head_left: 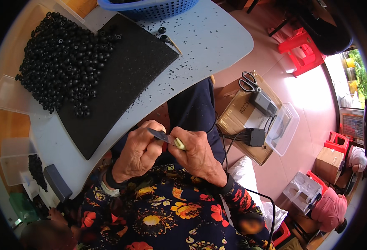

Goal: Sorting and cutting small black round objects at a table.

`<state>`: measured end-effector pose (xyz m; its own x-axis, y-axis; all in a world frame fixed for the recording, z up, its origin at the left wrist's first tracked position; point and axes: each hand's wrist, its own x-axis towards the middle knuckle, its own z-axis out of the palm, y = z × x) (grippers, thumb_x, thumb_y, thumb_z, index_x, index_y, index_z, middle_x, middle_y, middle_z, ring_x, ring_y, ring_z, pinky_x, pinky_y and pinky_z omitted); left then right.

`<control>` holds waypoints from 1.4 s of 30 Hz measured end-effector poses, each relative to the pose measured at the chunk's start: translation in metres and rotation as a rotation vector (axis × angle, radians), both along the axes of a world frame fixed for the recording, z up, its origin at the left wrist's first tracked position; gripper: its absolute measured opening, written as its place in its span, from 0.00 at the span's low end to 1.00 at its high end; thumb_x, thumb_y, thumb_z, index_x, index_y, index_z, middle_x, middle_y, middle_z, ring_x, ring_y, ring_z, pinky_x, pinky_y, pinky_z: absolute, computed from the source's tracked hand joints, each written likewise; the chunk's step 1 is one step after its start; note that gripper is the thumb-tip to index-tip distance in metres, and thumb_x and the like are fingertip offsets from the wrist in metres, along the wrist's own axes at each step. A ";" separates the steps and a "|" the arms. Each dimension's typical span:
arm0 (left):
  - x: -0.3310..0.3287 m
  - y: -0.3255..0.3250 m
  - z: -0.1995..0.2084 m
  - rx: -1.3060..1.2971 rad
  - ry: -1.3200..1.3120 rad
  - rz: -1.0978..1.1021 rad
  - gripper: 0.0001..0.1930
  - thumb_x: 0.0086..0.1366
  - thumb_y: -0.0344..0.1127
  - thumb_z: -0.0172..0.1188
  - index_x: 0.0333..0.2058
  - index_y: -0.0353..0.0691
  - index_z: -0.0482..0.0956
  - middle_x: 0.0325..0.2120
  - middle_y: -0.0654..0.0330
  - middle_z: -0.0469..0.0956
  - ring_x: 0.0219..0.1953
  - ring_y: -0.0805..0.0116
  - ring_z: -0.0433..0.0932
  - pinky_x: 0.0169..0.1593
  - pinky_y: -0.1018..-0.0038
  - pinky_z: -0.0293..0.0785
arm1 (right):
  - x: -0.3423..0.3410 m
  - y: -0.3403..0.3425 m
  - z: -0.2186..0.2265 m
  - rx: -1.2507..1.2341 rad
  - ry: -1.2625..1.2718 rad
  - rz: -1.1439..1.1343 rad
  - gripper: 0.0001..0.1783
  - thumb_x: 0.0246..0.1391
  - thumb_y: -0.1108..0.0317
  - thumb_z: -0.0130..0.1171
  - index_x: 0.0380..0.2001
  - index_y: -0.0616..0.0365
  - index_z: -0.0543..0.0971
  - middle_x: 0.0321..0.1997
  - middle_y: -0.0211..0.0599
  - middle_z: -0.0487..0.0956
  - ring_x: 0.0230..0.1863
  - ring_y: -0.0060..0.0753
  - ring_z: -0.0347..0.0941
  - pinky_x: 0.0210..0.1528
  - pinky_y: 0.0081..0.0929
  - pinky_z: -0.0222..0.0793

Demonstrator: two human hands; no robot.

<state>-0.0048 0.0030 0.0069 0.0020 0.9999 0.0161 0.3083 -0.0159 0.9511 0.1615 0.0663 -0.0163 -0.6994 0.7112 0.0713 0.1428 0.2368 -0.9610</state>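
Note:
Both hands meet above my lap, just off the table's near edge. My right hand (194, 152) is closed around a small knife (160, 136) with a pale yellow-green handle, its blade pointing left. The fingers of my left hand (137, 148) are pinched together by the blade; a bit of something small and black shows there, mostly hidden by fingers and blade. On the table, a large heap of small round black plastic parts (66, 58) lies partly on a black mat (125, 71).
A blue basket (158, 9) stands at the table's far edge. Black scraps dot the pale table (217, 33). To the right, a cardboard box (233, 108) carries scissors (249, 82) and a clear plastic container (287, 129). Red stools (302, 52) and other people are farther right.

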 end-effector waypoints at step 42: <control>0.003 -0.022 0.008 0.095 -0.087 0.041 0.04 0.66 0.27 0.47 0.37 0.33 0.69 0.23 0.63 0.66 0.24 0.77 0.63 0.29 0.78 0.63 | -0.016 -0.003 0.023 -0.502 0.316 0.035 0.10 0.61 0.68 0.55 0.29 0.59 0.67 0.20 0.25 0.67 0.26 0.16 0.68 0.28 0.16 0.64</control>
